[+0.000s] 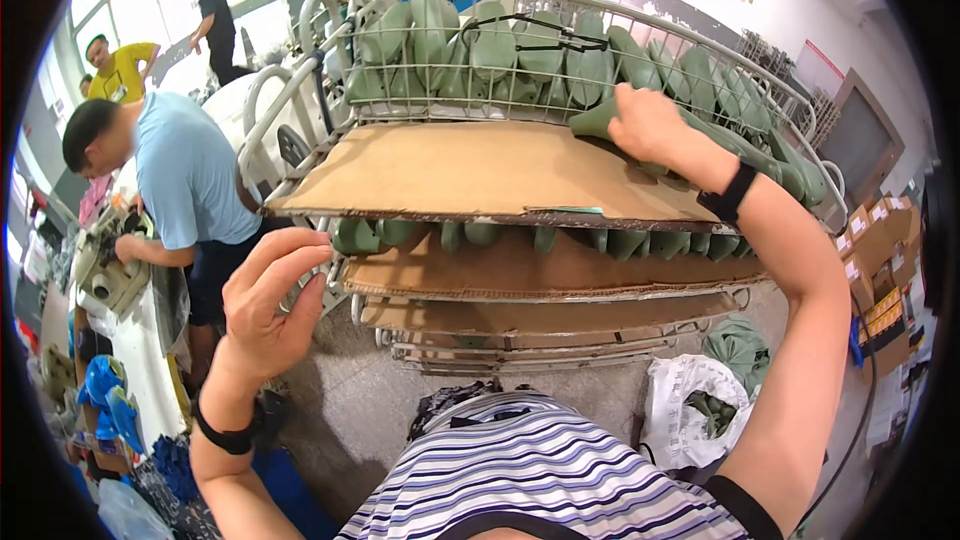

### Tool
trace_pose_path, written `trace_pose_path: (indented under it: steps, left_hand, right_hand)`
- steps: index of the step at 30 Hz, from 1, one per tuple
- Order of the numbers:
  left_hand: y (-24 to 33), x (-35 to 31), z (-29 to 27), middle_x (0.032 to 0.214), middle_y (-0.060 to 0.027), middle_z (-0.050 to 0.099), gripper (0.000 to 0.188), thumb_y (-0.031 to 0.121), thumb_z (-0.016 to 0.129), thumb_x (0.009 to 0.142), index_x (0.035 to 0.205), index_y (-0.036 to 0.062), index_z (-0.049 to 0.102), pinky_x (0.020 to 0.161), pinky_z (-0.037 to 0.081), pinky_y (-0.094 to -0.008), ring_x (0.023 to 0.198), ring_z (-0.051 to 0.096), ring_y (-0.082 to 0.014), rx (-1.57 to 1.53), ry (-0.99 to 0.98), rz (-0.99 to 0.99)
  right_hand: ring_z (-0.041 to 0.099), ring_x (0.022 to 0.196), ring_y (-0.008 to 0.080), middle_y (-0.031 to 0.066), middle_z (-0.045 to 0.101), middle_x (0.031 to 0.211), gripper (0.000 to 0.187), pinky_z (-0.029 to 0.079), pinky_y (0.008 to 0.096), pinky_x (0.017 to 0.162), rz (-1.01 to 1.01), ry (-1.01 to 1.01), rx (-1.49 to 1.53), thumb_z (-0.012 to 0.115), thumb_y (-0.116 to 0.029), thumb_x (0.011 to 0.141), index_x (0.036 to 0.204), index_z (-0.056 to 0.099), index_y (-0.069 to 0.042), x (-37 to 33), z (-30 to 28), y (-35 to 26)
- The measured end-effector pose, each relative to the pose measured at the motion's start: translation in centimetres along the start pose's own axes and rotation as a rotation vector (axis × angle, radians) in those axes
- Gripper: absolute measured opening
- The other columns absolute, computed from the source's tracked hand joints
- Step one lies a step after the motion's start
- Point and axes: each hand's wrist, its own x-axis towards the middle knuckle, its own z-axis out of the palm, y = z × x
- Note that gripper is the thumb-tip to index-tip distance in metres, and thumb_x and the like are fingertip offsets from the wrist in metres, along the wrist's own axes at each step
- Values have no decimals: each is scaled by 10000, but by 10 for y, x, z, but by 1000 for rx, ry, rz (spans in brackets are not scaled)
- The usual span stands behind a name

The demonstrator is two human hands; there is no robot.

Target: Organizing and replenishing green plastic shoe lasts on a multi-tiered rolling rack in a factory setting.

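My right hand (645, 125) reaches across the top shelf of a wire-sided rack, its fingers closed on a green shoe last (596, 121) that lies at the back of the shelf. More green shoe lasts (725, 135) lie along the shelf's right side, partly hidden by my wrist. Behind the wire mesh, several others stand upright in a row (495, 45). My left hand (272, 300) is raised in front of the shelf's left corner, fingers curved and apart from the thumb, with nothing in it. A sheet of brown cardboard (450, 168) covers the shelf.
Lower cardboard-lined shelves (540, 275) hold more lasts. On the floor at the right stands a white sack (672, 400) with green pieces inside, near stacked cartons (890, 240). At left, a person in a light blue shirt (195, 165) works at a machine (105, 265); other people are farther back.
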Motion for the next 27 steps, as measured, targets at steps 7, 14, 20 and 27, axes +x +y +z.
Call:
trace_pose_path:
  steps: [7,14,20,27]
  left_hand:
    - [13,115,3,928,-149,591,234,-64,609,717,947,-19,606,705,501,-362,819,602,-319,-17,-342,278]
    - [15,225,121,1028,-183,582,312,97,585,807,1100,-7,564,837,456,-439,950,570,-357,-104,-699,523]
    - [26,285,269,1167,-186,544,686,188,698,700,1305,26,421,943,414,-430,1120,514,-350,-126,-685,657]
    - [74,310,324,933,-185,626,581,138,780,554,1060,12,524,771,483,-435,933,602,-356,157,-1024,693]
  right_hand:
    - [616,667,169,82,621,852,333,462,242,445,282,281,1066,580,-211,803,1063,594,-4,-105,-42,81]
    - [604,959,222,131,613,1033,353,463,334,891,453,890,1596,485,-183,885,1145,536,49,-247,30,143]
    - [605,848,227,122,604,941,392,491,337,782,612,760,1863,506,-277,825,1068,545,27,-315,120,126]
    - [611,695,208,81,613,790,367,505,303,623,845,273,2054,566,-313,771,1005,604,-32,-348,215,59]
